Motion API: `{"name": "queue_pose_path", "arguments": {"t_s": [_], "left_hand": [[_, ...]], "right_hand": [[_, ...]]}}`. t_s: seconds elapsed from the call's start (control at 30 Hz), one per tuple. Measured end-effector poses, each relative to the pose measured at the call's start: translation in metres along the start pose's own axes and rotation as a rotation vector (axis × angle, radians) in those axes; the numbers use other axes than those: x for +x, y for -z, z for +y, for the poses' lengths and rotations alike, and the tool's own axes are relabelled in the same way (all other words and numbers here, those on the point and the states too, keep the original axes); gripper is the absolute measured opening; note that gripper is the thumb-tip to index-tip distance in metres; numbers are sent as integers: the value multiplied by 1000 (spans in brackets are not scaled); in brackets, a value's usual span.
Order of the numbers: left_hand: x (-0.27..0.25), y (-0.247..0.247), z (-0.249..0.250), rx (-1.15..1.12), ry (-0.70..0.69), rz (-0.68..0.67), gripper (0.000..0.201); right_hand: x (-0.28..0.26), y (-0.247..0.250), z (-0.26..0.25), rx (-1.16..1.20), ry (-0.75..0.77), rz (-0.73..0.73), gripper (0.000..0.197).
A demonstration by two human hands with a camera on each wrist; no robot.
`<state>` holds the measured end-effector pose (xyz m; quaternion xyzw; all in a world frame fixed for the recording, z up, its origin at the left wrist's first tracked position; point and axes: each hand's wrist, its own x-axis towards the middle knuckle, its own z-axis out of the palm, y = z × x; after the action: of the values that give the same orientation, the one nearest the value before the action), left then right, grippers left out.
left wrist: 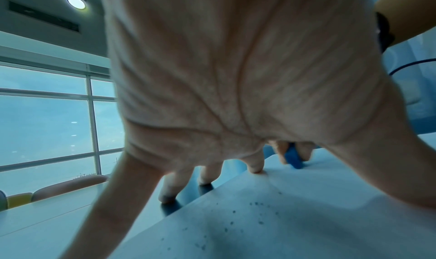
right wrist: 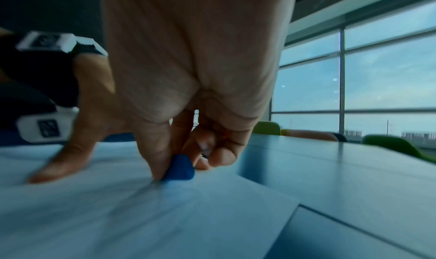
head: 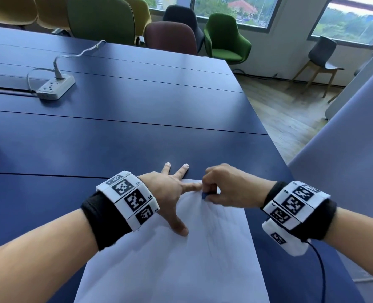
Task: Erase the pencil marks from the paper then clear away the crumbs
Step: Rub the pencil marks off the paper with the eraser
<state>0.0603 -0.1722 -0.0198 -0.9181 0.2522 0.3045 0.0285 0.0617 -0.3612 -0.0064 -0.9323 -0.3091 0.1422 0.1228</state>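
Observation:
A white sheet of paper (head: 181,265) lies on the dark blue table (head: 115,138), with faint pencil strokes down its middle. My left hand (head: 172,193) is spread flat; thumb and index finger press the paper's far end, the other fingers rest on the table. My right hand (head: 222,189) pinches a small blue eraser (head: 203,196) and holds it against the paper near the far edge, close to my left index finger. The eraser (right wrist: 180,168) touches the sheet in the right wrist view. Dark crumbs (left wrist: 257,209) are scattered on the paper under my left palm.
A white power strip (head: 54,86) with a plugged-in cable sits at the far left of the table. Several upholstered chairs (head: 170,36) stand beyond the far edge. The table's right edge (head: 275,145) drops to a wooden floor. A thin cable (head: 321,270) hangs from my right wristband.

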Motion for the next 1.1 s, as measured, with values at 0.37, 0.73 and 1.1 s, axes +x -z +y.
{"name": "queue_pose_path", "arguments": {"t_s": [0.37, 0.73, 1.1], "left_hand": [[2, -2, -1, -27, 7, -15, 120], [1, 1, 1, -20, 13, -17, 118], [1, 2, 1, -2, 30, -32, 118]], "right_hand": [[4, 3, 7, 12, -17, 30, 6], [1, -2, 4, 31, 10, 11, 8], [-3, -2, -3, 59, -27, -3, 13]]}}
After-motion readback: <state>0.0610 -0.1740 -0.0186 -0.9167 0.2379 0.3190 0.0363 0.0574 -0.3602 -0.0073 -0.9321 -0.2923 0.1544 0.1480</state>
